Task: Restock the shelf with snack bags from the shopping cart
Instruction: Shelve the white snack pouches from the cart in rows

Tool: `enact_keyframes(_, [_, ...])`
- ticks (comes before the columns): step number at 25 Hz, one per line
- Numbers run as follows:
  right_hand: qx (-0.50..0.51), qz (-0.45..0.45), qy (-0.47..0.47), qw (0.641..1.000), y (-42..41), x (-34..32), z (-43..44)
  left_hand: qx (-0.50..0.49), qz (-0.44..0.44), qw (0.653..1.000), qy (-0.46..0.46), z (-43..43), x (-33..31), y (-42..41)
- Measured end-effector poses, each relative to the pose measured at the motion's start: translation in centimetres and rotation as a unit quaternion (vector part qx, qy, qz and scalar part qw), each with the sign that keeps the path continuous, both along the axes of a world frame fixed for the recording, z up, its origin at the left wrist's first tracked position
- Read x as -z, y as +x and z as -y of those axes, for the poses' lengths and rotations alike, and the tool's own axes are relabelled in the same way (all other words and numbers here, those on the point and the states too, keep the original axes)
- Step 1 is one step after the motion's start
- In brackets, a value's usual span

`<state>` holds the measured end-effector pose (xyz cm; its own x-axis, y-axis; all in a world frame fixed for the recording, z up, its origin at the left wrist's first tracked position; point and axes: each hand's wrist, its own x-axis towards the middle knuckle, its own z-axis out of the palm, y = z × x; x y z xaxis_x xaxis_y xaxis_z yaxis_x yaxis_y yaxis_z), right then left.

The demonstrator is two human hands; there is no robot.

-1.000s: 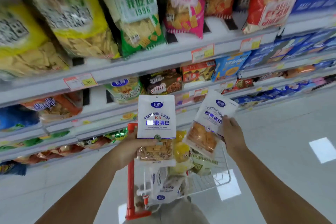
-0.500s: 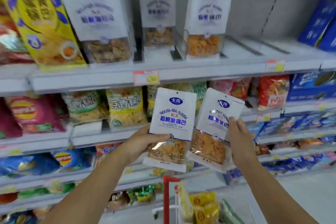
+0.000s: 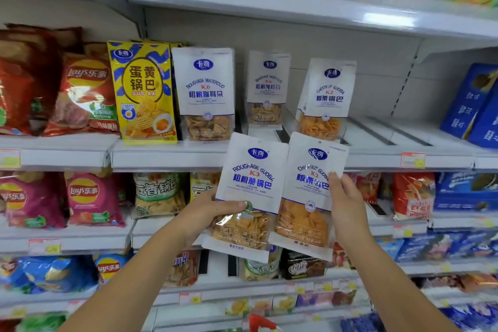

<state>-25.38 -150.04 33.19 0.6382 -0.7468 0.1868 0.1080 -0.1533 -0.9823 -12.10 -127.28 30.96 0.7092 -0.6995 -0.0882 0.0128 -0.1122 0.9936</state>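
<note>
Here, store aisle, white metal shelf [image 3: 167, 155] tiers packed with snack bags. Left hand [image 3: 207, 217] clenched on K3 bag [image 3: 249, 197], right hand [image 3: 346, 205] clenched on K2 bag [image 3: 310, 191]; both bags upright, side by side, edges touching, raised before shelf front edge. On shelf: yellow bag [image 3: 142, 91], K6 bag [image 3: 206, 94], shelved K2 bag [image 3: 324, 100]. Bare shelf stretch [image 3: 390, 137] lay right of shelved K2 bag, toward blue boxes [image 3: 474, 105]. Red cart handle [image 3: 260, 322] showed at bottom edge.
</note>
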Motion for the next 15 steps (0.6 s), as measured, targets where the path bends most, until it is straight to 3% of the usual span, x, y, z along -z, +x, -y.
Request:
enact_keyframes(11, [0.050,-0.035,-0.026,0.998,-0.9,-0.1,2.5,-0.042,0.050,0.997,-0.044,3.5,-3.4,-1.9])
enact_keyframes(15, [0.083,-0.042,-0.014,0.996,-1.6,-0.2,4.4,-0.138,0.102,0.979,-0.110,6.7,-7.4,-1.5])
